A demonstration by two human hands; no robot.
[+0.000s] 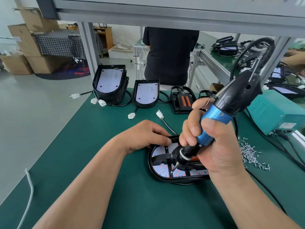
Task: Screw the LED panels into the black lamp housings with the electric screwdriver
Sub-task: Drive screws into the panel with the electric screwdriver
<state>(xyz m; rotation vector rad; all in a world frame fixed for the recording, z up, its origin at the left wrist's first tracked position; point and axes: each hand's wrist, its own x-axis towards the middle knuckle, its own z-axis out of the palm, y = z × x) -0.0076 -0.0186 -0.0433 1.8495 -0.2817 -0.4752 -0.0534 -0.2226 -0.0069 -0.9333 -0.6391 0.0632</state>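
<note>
The right hand (219,146), closest to the camera, is wrapped tight round the blue barrel of the electric screwdriver (219,116). It holds the tool at a slant, with the bit pointing down and to the left. The bit tip sits on the white LED panel (162,171), which lies inside the black lamp housing (152,172) on the green mat (115,187). A small screw seems to be at the tip, but I cannot tell whether it has started in its hole.

The left hand (143,136) curls its fingers over the far rim of the housing and holds it down.

The slant is the main risk. A screw driven at that angle may go in crooked, or the bit may jump off the head and gouge the panel or one of its red diodes. If the left hand eases off, the housing could turn or slide on the mat under the twist. The stiff black cable (257,45) looping off the back of the tool could also tug the bit off line.

Loose screws (249,154) lie just right of the working hand, and filled housings (110,83) stand at the far edge.
</note>
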